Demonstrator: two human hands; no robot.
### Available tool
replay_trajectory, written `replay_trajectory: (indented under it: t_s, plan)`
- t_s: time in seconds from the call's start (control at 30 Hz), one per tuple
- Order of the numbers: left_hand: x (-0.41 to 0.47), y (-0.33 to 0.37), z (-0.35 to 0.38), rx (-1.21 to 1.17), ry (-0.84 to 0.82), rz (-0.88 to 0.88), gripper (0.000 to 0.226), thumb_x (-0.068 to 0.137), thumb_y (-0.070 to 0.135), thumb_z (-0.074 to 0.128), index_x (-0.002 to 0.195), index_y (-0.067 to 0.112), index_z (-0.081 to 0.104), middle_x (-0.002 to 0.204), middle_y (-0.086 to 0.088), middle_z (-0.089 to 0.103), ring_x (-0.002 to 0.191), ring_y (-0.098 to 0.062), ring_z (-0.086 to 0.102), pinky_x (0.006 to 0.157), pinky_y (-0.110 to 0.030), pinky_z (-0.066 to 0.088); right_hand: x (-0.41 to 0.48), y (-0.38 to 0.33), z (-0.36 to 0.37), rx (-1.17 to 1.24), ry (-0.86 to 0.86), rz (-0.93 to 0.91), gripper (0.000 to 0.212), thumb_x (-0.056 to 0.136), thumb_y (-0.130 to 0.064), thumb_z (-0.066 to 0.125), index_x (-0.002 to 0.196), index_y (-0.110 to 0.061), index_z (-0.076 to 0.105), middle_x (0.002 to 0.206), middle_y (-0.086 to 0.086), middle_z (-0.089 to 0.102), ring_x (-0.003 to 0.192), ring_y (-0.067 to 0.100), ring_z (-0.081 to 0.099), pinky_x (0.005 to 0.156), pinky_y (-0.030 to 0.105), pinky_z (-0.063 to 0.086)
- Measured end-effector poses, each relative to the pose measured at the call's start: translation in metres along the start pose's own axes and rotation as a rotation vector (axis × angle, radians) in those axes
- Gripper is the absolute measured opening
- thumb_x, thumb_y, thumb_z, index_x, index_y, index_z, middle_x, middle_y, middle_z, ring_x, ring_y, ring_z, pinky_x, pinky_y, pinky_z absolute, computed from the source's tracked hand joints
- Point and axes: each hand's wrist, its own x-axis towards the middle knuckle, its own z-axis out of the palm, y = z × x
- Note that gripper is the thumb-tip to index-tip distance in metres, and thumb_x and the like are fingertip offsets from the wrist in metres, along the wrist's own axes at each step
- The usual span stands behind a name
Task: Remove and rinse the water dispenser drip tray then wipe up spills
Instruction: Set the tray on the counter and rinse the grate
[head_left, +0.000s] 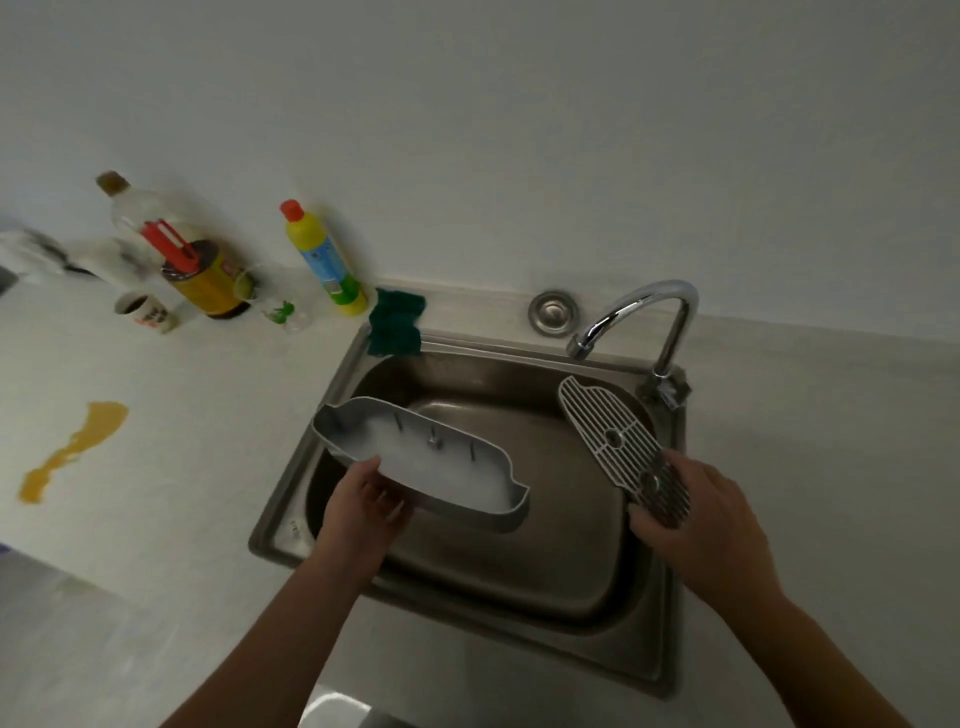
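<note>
My left hand (363, 501) grips the near edge of the grey drip tray basin (441, 462), held level above the left half of the steel sink (519, 613). The basin is long with curved ends and small pegs inside. My right hand (696, 514) holds the slotted grey tray grille (608, 434) by its near end, over the sink's right side, below the chrome faucet (644, 312). No water runs from the spout. An orange liquid spill (78, 447) lies on the white counter to the left.
A green scouring sponge (396, 323) sits at the sink's back left corner. Behind it stand a yellow detergent bottle (324, 260), a large bottle with a red handle (187, 265), a cup (148, 312) and a glass. A round metal plug (555, 310) lies behind the sink.
</note>
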Motion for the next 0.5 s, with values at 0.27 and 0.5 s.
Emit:
replay_trajectory:
  t_s: [0.27, 0.5]
  plan:
    - [0.056, 0.085, -0.076, 0.011, 0.125, 0.094, 0.031, 0.099, 0.014, 0.067, 0.129, 0.011, 0.06, 0.126, -0.013, 0.068, 0.11, -0.028, 0.07, 0.077, -0.038, 0.065, 0.033, -0.131, 0.047, 0.106, -0.021, -0.181, 0.082, 0.075, -0.046, 0.079, 0.147, -0.026, 0.048, 0.124, -0.007, 0.057, 0.11, 0.014, 0.054, 0.09, 0.037, 0.05]
    - [0.127, 0.153, -0.153, -0.05, 0.173, -0.008, 0.03, 0.094, 0.019, 0.075, 0.122, 0.016, 0.064, 0.122, -0.016, 0.068, 0.11, -0.033, 0.07, 0.074, -0.041, 0.065, 0.049, -0.237, 0.112, 0.074, -0.061, -0.242, 0.075, 0.072, -0.037, 0.086, 0.139, -0.026, 0.055, 0.116, -0.008, 0.06, 0.097, 0.007, 0.059, 0.079, 0.027, 0.05]
